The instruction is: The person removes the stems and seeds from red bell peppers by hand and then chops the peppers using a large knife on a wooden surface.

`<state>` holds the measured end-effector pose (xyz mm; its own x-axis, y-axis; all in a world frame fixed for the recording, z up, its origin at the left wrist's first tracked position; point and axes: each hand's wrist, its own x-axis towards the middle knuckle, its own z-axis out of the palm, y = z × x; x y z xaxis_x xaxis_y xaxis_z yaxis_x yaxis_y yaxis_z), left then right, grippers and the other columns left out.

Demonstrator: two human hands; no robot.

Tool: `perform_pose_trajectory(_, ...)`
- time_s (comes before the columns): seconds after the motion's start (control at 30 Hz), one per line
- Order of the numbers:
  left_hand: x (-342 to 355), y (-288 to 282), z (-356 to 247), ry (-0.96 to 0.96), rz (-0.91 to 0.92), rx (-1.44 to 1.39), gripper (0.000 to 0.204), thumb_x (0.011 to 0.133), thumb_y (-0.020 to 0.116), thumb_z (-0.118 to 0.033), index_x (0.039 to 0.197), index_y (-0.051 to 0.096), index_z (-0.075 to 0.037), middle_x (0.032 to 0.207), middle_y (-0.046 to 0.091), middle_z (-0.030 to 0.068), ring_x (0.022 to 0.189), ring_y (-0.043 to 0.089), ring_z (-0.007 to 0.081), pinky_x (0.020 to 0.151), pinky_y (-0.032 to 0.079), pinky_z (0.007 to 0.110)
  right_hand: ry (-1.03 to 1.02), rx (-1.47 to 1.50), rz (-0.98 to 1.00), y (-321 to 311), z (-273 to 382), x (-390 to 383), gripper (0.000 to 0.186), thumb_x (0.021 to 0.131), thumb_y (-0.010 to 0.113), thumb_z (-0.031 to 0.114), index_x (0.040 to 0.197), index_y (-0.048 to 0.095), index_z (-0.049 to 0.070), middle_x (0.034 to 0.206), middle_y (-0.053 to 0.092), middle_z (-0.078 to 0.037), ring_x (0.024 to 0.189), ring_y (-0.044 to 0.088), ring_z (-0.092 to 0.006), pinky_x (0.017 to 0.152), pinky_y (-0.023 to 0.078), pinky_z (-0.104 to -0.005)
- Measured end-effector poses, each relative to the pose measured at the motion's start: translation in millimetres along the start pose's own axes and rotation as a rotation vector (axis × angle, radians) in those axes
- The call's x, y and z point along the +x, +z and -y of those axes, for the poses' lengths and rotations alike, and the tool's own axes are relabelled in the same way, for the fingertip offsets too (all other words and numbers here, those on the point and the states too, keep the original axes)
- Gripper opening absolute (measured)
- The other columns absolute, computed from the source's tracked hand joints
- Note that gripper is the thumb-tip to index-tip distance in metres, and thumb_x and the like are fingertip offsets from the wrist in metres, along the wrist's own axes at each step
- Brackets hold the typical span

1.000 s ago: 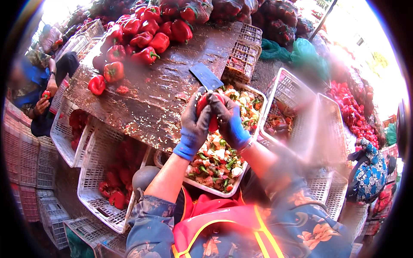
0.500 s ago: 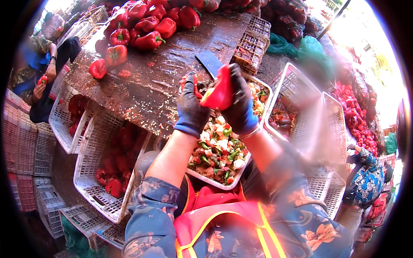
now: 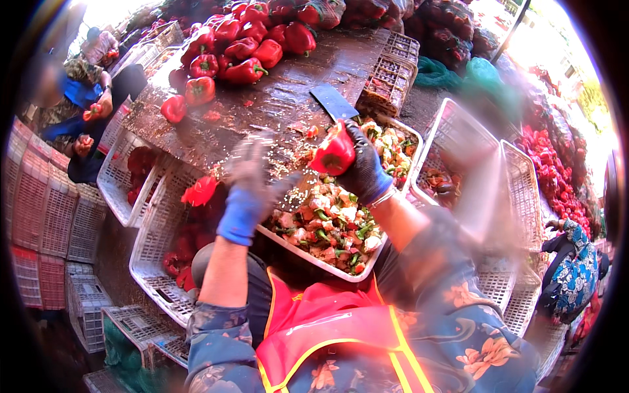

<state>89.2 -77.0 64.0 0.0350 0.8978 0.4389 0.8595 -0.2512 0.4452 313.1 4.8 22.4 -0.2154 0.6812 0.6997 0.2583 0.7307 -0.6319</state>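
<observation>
My left hand [image 3: 250, 180], in a dark glove with a blue cuff, is blurred over the near edge of the worktable, its thumb and fingers apart. Beside it, a red bell pepper piece [image 3: 200, 191] shows above a white crate [image 3: 149, 262] holding red peppers, apart from the hand. In my gloved right hand [image 3: 368, 169] is a red bell pepper [image 3: 334, 150], gripped above a tray [image 3: 393, 245] of cores, seeds and green stems. A cleaver [image 3: 333, 101] has its blade on the table just beyond that pepper; its handle is hidden.
Whole red peppers [image 3: 249, 49] are heaped on the far part of the seed-strewn wooden table [image 3: 177, 141]. White crates [image 3: 458, 131] stand at the right, stacked crates [image 3: 46, 209] at the left. One person [image 3: 92, 98] sits at far left, another [image 3: 573, 268] at right.
My left hand has swung left, away from my right hand, and released a red pepper piece over the left crate. My right hand still grips its pepper. The view has shifted slightly.
</observation>
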Motion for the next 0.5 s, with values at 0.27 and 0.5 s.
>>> perform_pose_trajectory(0.27, 9, 57, -25, -0.036, 0.342, -0.611, 0.061, 0.078, 0.088, -0.016, 0.130, 0.060, -0.002, 0.111, 0.071, 0.0117, 0.102, 0.070, 0.0213, 0.089, 0.057, 0.035, 0.294, 0.364, 0.295, -11, 15, -18, 0.082, 0.081, 0.085, 0.016, 0.149, 0.040, 0.000, 0.139, 0.056, -0.017, 0.122, 0.060, -0.0285, 0.106, 0.049, -0.0375)
perform_pose_trajectory(0.5, 13, 74, -29, -0.093, 0.461, -0.839, 0.029, 0.085, 0.079, -0.001, 0.111, 0.065, -0.002, 0.106, 0.070, 0.0022, 0.099, 0.065, 0.0089, 0.089, 0.055, 0.029, 0.777, 0.859, 0.262, -22, 38, -8, 0.051, 0.091, 0.077, 0.021, 0.135, 0.057, 0.002, 0.118, 0.066, -0.006, 0.104, 0.065, -0.0129, 0.090, 0.054, -0.0279)
